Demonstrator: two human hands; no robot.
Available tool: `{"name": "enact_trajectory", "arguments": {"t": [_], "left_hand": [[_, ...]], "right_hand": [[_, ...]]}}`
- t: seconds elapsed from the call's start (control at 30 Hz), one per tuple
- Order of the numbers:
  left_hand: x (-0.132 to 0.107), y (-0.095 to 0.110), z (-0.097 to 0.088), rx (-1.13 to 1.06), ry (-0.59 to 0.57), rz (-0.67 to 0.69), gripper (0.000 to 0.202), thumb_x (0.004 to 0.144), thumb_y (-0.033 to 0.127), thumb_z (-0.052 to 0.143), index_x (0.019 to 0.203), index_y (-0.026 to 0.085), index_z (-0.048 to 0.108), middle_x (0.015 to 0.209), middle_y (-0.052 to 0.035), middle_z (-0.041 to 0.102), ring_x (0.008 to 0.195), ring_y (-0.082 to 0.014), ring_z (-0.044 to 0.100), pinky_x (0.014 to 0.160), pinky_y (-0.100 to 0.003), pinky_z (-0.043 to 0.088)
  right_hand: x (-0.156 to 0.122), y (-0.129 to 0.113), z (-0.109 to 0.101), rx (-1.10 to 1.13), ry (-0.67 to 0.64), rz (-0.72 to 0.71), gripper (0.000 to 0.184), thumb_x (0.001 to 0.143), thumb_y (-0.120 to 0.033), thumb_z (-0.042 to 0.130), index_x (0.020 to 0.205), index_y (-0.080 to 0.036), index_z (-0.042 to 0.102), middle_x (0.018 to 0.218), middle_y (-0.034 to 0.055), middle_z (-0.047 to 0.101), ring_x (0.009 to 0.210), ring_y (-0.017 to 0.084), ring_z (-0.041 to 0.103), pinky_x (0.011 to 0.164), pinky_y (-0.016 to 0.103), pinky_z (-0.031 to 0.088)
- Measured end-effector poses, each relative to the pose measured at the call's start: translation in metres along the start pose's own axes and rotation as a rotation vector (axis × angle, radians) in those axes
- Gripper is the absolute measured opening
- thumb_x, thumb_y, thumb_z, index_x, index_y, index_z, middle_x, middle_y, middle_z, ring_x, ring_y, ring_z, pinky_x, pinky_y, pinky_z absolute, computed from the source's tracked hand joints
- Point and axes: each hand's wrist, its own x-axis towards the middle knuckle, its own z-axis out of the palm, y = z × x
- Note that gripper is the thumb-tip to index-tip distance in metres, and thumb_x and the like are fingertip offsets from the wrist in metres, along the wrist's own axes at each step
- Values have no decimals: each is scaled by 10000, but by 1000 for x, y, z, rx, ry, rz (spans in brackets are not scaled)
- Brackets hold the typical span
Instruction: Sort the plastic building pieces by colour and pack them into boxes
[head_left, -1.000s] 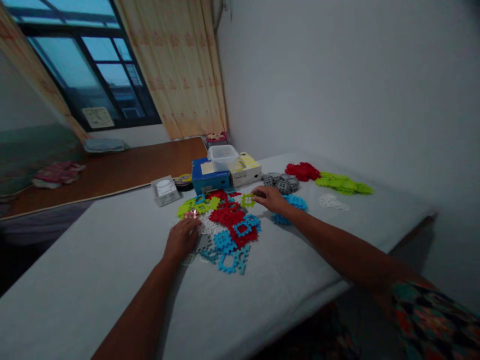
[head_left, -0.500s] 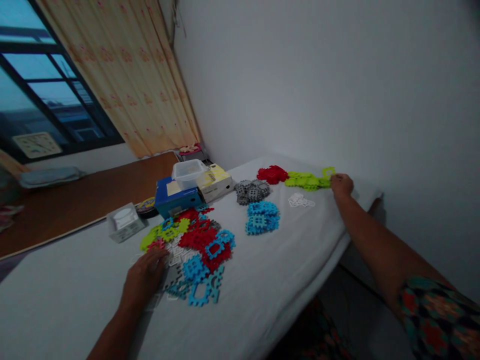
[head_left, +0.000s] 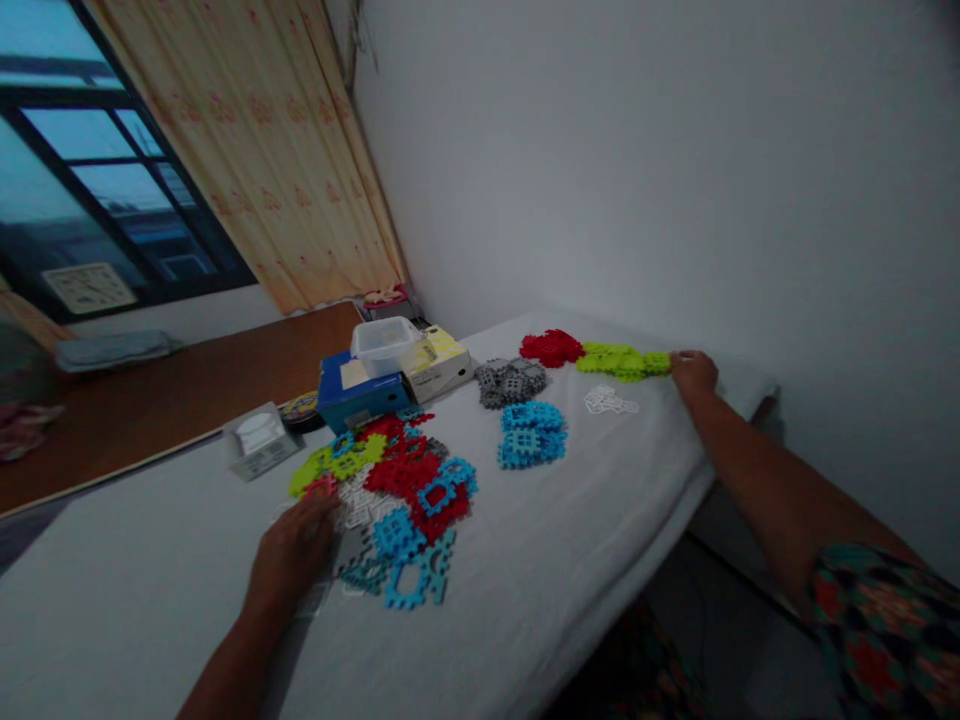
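the right hand [head_left: 694, 374] pinches a toothed lime-green plastic piece [head_left: 658, 363]. the left hand [head_left: 297, 538] is at a notched pink plastic piece [head_left: 322, 486]; its grip i cannot tell.

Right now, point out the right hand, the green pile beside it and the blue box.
Right hand [head_left: 694, 374]: head view, middle of the hand.
Green pile [head_left: 619, 361]: head view, middle of the pile.
Blue box [head_left: 364, 403]: head view, its near side.

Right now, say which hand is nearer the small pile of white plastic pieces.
Right. The right hand is right of the white pile, at the lime-green plastic pile's end; the left hand is far left of the white pile, at the mixed-colour plastic heap.
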Motion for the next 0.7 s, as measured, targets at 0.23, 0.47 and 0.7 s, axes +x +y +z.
{"name": "enact_trajectory", "arguments": {"t": [0.23, 0.47, 0.7], "left_hand": [[-2, -11, 9, 3, -20, 41, 370, 882, 415, 438, 1016, 242, 737, 1103, -47, 749, 1056, -241, 689, 965, -369, 539], [-3, -12, 8, -6, -3, 53, 369, 862, 405, 449, 994, 222, 742, 1098, -74, 750, 1018, -245, 703, 943, -379, 554], [1, -6, 2, 3, -24, 84, 360, 869, 414, 455, 981, 231, 744, 1069, -66, 759, 1020, -246, 703, 938, -389, 560]], "right_hand": [[-5, -79, 22, -84, -312, -458, 434, 896, -469, 507, 1222, -219, 647, 1275, 113, 645, 1203, 304, 529, 981, 434, 417], [-2, -108, 52, -393, -644, -605, 749, 836, -684, 477, 1436, -235, 470, 1481, 141, 469, 1356, 371, 362, 1073, 652, 239], [5, -94, 56, -446, -617, -445, 800, 829, -733, 416, 1428, -206, 481, 1454, 181, 486, 1320, 397, 383, 1014, 714, 262]]}}
